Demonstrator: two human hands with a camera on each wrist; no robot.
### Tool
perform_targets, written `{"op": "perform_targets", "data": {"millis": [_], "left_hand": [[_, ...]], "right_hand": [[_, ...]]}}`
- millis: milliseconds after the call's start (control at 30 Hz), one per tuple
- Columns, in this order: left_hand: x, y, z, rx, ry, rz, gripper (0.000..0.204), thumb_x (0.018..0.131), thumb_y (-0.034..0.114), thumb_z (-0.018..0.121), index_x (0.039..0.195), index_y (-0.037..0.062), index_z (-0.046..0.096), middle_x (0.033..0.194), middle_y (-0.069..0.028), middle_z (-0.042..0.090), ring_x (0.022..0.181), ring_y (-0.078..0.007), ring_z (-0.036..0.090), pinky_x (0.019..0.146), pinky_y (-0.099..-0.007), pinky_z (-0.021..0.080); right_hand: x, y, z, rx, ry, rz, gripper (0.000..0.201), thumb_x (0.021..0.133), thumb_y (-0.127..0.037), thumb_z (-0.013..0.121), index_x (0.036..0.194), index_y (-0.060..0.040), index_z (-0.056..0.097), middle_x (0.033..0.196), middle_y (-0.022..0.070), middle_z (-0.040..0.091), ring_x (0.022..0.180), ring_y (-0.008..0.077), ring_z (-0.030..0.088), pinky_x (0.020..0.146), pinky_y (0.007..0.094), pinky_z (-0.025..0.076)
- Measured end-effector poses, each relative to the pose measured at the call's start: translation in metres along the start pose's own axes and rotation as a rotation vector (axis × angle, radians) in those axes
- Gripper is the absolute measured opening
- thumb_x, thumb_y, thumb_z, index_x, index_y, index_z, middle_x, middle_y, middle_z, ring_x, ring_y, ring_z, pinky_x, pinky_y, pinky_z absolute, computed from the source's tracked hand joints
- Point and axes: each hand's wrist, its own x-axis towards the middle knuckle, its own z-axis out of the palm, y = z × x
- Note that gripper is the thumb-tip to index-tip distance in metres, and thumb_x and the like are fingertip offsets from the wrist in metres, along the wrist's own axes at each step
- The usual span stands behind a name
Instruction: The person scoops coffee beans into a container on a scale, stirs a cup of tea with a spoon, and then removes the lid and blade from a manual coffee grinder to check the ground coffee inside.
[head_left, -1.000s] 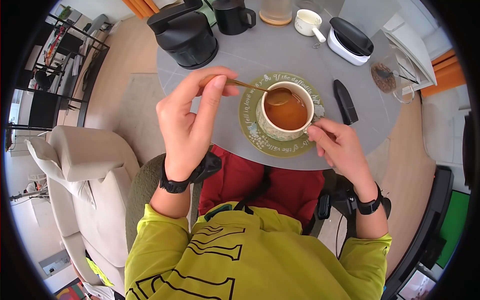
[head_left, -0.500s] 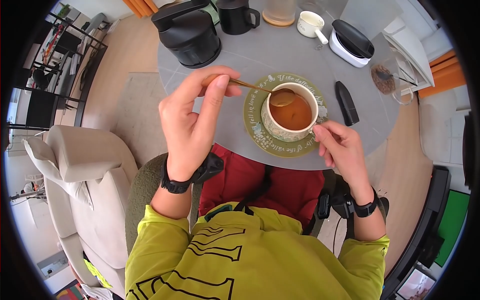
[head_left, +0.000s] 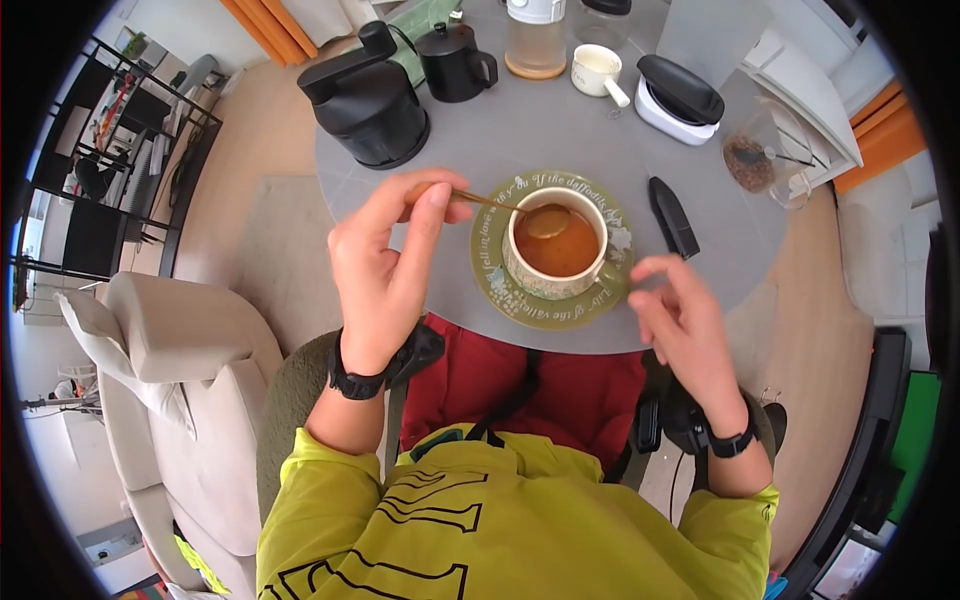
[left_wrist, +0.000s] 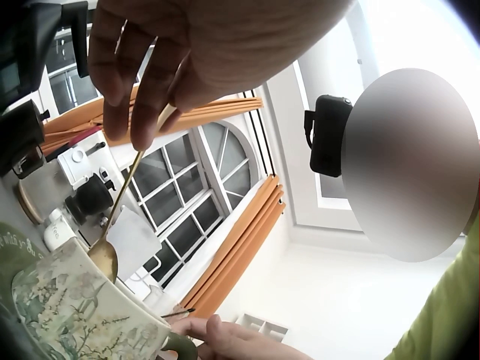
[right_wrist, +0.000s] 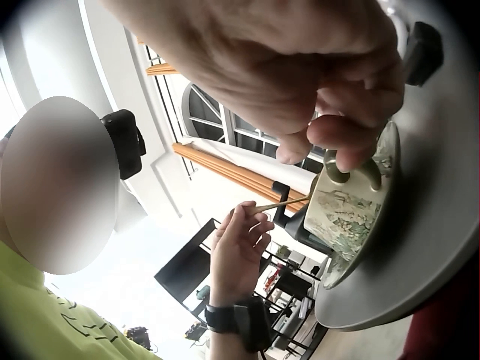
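My left hand (head_left: 385, 265) pinches the handle of a gold spoon (head_left: 485, 200) between thumb and fingers. The spoon's bowl (left_wrist: 105, 259) hangs at the inner rim of a floral cup (left_wrist: 75, 307). Amber-brown liquid (head_left: 560, 250) fills much of that cup, which stands upright on a green saucer (head_left: 490, 285) with white lettering. My right hand (head_left: 685, 320) hovers just right of the cup's green handle (right_wrist: 337, 172), its fingers loosely bent and holding nothing.
A black kettle (head_left: 375, 120), a black lidded pot (head_left: 455, 70), a small white pan (head_left: 595, 70) and a white device with a black top (head_left: 680, 100) stand farther back on the grey round table (head_left: 450, 140). Right of the saucer lie a black elongated object (head_left: 672, 215) and a clear jug (head_left: 765, 160).
My right hand has let go of the cup's handle and moved slightly away to the right. My left hand still holds the spoon over the cup. The head view has shifted a little.
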Motion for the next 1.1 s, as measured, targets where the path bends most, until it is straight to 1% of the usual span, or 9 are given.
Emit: {"op": "perform_targets", "data": {"millis": [167,400,500,567,600,700,933,1033,1100], "left_hand": [[0.004,0.002,0.003,0.09,-0.12,0.032,0.012,0.092,0.004,0.055,0.093,-0.0023,0.065,0.073,-0.0067,0.067,0.071,-0.0101,0.065,0.064,-0.0236,0.049],[0.003,-0.009,0.027,-0.128,-0.164,-0.177,0.014,0.094,0.007,0.054,0.093,-0.0024,0.065,0.072,-0.0064,0.067,0.069,-0.0096,0.066,0.063,-0.0229,0.049],[0.007,-0.009,0.029,-0.054,-0.104,-0.122,0.014,0.094,0.007,0.055,0.094,-0.0017,0.065,0.073,-0.0071,0.067,0.07,-0.01,0.066,0.063,-0.0231,0.05],[0.007,-0.004,0.023,0.145,-0.057,0.032,0.013,0.094,0.008,0.055,0.095,-0.001,0.065,0.072,-0.0078,0.067,0.07,-0.0108,0.066,0.063,-0.0233,0.05],[0.005,-0.002,0.021,0.18,-0.039,0.016,0.017,0.095,0.011,0.054,0.096,-0.0016,0.065,0.072,-0.0061,0.066,0.069,-0.0088,0.062,0.064,-0.0212,0.045],[0.001,0.005,0.008,0.234,-0.08,-0.021,0.017,0.095,0.011,0.054,0.094,-0.0019,0.065,0.071,-0.0057,0.065,0.068,-0.0082,0.061,0.063,-0.0208,0.045],[-0.004,-0.003,0.009,-0.116,-0.252,-0.228,0.02,0.098,0.016,0.051,0.102,0.0023,0.065,0.079,-0.0014,0.066,0.071,-0.0059,0.058,0.061,-0.0185,0.04],[-0.002,0.0,0.023,-0.171,-0.187,-0.201,0.017,0.096,0.008,0.052,0.098,-0.0022,0.066,0.074,-0.0028,0.064,0.068,-0.0062,0.056,0.063,-0.022,0.047],[0.0,-0.001,0.027,-0.127,-0.151,-0.161,0.016,0.096,0.007,0.053,0.098,-0.0019,0.066,0.074,-0.0034,0.064,0.067,-0.007,0.057,0.063,-0.0224,0.047]], "right_hand": [[-0.029,0.025,-0.004,-0.1,-0.035,-0.002,0.013,0.09,-0.012,0.063,0.099,-0.005,0.056,0.053,0.0025,0.051,0.046,0.0074,0.049,0.046,0.0237,0.037],[-0.044,0.061,-0.001,-0.008,-0.191,-0.042,0.008,0.091,-0.01,0.061,0.088,-0.0025,0.058,0.056,0.0039,0.053,0.047,0.0098,0.052,0.047,0.0244,0.04],[-0.045,0.059,0.0,-0.084,-0.253,-0.124,0.009,0.09,-0.011,0.061,0.089,-0.0032,0.058,0.057,0.0063,0.054,0.048,0.0136,0.053,0.049,0.0269,0.041],[-0.044,0.065,-0.002,-0.13,-0.268,-0.18,0.009,0.09,-0.012,0.061,0.089,-0.0033,0.059,0.058,0.0073,0.055,0.049,0.0152,0.054,0.049,0.0279,0.042],[-0.044,0.067,-0.002,-0.183,-0.275,-0.244,0.01,0.09,-0.013,0.062,0.089,-0.0035,0.059,0.059,0.0083,0.055,0.05,0.0168,0.055,0.05,0.029,0.043],[-0.042,0.067,-0.004,-0.157,-0.312,-0.185,0.009,0.09,-0.009,0.059,0.085,-0.0013,0.059,0.06,0.006,0.055,0.051,0.0126,0.055,0.049,0.0257,0.042],[-0.04,0.069,-0.001,-0.084,-0.368,-0.147,0.009,0.091,-0.009,0.058,0.086,-0.0014,0.06,0.06,0.005,0.056,0.052,0.0114,0.055,0.049,0.0255,0.042],[-0.039,0.07,-0.002,-0.067,-0.371,-0.111,0.011,0.091,-0.013,0.06,0.088,-0.0024,0.059,0.064,0.0088,0.058,0.053,0.0164,0.057,0.052,0.0283,0.045],[-0.039,0.071,-0.002,-0.059,-0.347,-0.142,0.009,0.091,-0.008,0.057,0.085,-0.001,0.059,0.061,0.0044,0.056,0.053,0.0107,0.055,0.05,0.0248,0.042]]}}
